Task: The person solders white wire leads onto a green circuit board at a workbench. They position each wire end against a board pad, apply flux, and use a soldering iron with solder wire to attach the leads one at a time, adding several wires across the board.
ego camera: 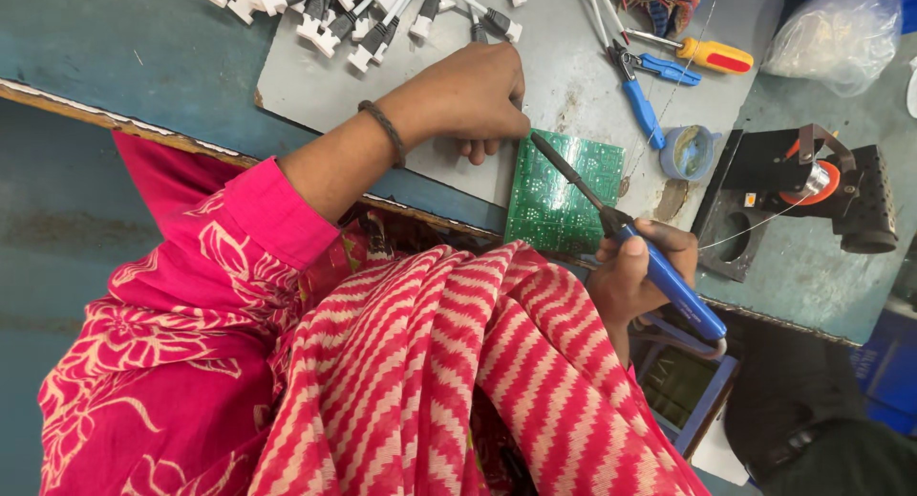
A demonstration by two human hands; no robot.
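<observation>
Holding the blue-handled soldering iron (650, 252) in my right hand (635, 271), fingers closed around its grip, I keep its dark tip over the green circuit board (559, 195). The board's lower edge is hidden behind my red and cream striped scarf (458, 362). My left hand (468, 95) rests curled at the board's upper left corner on the grey mat (573, 85); what its fingers pinch, I cannot tell. White connectors (353, 13) are cut off at the top.
</observation>
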